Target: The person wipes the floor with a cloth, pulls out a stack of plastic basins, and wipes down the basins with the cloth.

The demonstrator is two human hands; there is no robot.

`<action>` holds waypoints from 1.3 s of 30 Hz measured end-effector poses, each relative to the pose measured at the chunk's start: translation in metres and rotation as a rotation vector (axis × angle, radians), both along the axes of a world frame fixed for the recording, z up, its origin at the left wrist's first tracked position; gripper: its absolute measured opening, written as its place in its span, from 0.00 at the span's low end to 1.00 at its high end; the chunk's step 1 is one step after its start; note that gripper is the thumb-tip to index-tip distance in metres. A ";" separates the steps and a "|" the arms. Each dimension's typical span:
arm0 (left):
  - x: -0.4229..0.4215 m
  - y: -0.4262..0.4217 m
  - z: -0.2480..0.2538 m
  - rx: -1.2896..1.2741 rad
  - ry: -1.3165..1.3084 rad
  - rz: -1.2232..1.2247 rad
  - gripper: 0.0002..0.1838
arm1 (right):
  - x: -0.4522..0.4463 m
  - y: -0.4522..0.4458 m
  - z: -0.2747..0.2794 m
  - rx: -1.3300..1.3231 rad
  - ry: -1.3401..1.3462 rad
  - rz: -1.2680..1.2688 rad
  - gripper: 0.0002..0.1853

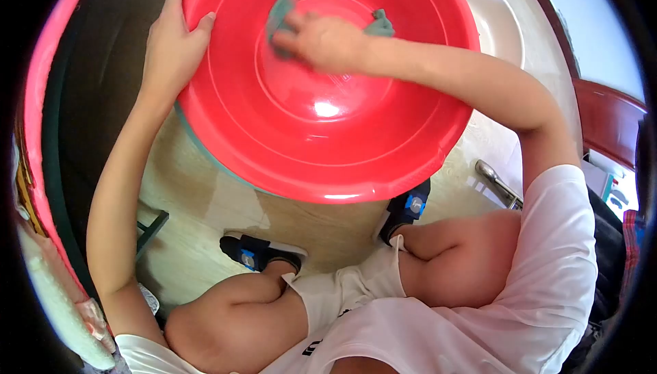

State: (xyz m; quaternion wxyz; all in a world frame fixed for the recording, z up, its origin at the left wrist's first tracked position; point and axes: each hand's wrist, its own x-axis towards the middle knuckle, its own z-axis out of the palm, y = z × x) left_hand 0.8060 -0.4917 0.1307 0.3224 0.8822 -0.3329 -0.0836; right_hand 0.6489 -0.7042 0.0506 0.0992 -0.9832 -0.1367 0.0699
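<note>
A large red plastic basin (301, 145) takes up the upper middle of the head view, tilted so its inside faces me. My left hand (174, 42) is closed on its left rim, with the thumb over the edge. Inside the basin, my right hand (328, 42) presses a grey-green cloth (278, 18) against the bottom. The hand is slightly smeared by motion, and its fingers are bent around the cloth. More green cloth shows past the right wrist; whether it is the same piece is hidden by the arm.
Beneath the red basin a teal rim (198, 143) peeks out. A white tub (496, 21) stands at the upper right. On the light floor lies a metal-headed tool (496, 179). My slippered feet (260, 251) are below the basin. Dark furniture (89, 100) stands at left.
</note>
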 end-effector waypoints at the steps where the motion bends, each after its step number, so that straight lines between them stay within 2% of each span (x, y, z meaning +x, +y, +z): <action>1: 0.003 0.001 -0.003 0.001 -0.012 -0.004 0.29 | -0.008 0.013 0.008 0.044 0.050 0.130 0.30; 3: 0.006 0.002 -0.007 0.002 -0.030 -0.015 0.29 | -0.029 0.030 0.008 0.123 0.169 0.367 0.29; 4: 0.007 0.003 -0.008 -0.011 -0.044 -0.025 0.29 | -0.039 0.030 0.006 0.125 0.163 0.360 0.29; 6: 0.006 0.002 -0.005 -0.023 -0.061 -0.039 0.29 | -0.064 0.018 0.003 0.389 0.225 0.379 0.28; 7: 0.004 0.002 -0.003 -0.025 -0.055 -0.037 0.29 | -0.069 0.007 0.009 0.389 0.223 0.376 0.28; 9: 0.001 0.001 -0.002 -0.027 -0.047 -0.033 0.29 | -0.071 -0.024 0.028 0.320 0.612 0.413 0.25; 13: 0.000 0.001 -0.002 -0.037 -0.071 -0.035 0.27 | -0.071 -0.079 0.054 0.153 0.790 0.342 0.22; 15: 0.001 0.001 -0.005 -0.044 -0.051 -0.036 0.27 | -0.071 -0.098 0.058 -0.120 0.520 0.255 0.21; 16: 0.002 0.002 -0.006 -0.049 -0.065 -0.036 0.27 | -0.074 -0.097 0.059 -0.121 0.521 0.258 0.21; 18: 0.002 0.003 -0.007 -0.052 -0.077 -0.035 0.27 | -0.082 -0.090 0.060 -0.451 0.154 0.190 0.23; 19: 0.001 0.002 -0.005 -0.039 -0.038 -0.022 0.28 | -0.085 -0.087 0.054 -0.447 0.156 0.190 0.23; 21: 0.001 0.001 -0.002 -0.026 -0.005 -0.008 0.28 | -0.091 -0.083 0.039 -0.509 0.113 0.026 0.26; 23: 0.000 0.001 -0.001 -0.011 0.028 0.000 0.28 | -0.092 -0.071 0.037 -0.555 0.025 0.054 0.29; 25: -0.001 0.001 -0.002 -0.040 -0.011 -0.008 0.28 | -0.096 -0.051 0.039 -0.497 0.234 -0.151 0.30; 26: -0.001 0.001 -0.003 -0.075 -0.047 -0.017 0.28 | -0.105 -0.048 0.031 -0.456 0.113 -0.147 0.29; 27: -0.002 0.001 -0.002 -0.075 -0.057 -0.017 0.28 | -0.105 -0.044 0.030 -0.455 0.103 -0.149 0.29; 29: -0.002 0.002 0.000 -0.090 -0.035 -0.024 0.28 | -0.101 -0.027 0.041 -0.258 0.361 -0.213 0.26; 31: 0.000 0.003 -0.004 -0.110 -0.064 -0.036 0.28 | -0.088 -0.012 0.066 -0.137 0.574 -0.160 0.26; 32: -0.001 0.002 -0.003 -0.106 -0.045 -0.039 0.28 | -0.085 -0.010 0.053 0.013 0.615 -0.136 0.26; 33: -0.001 0.001 0.001 -0.104 -0.034 -0.045 0.28 | -0.085 -0.005 0.040 0.124 0.601 -0.080 0.26; 35: -0.002 -0.001 0.006 -0.070 -0.069 -0.068 0.28 | -0.083 0.014 0.038 0.301 0.603 -0.146 0.28; 38: 0.008 -0.007 0.024 0.050 -0.071 -0.066 0.28 | -0.080 0.035 0.033 0.319 0.592 -0.254 0.31; 39: 0.013 -0.011 0.033 0.163 -0.029 -0.123 0.28 | -0.080 0.036 0.029 0.318 0.568 -0.247 0.31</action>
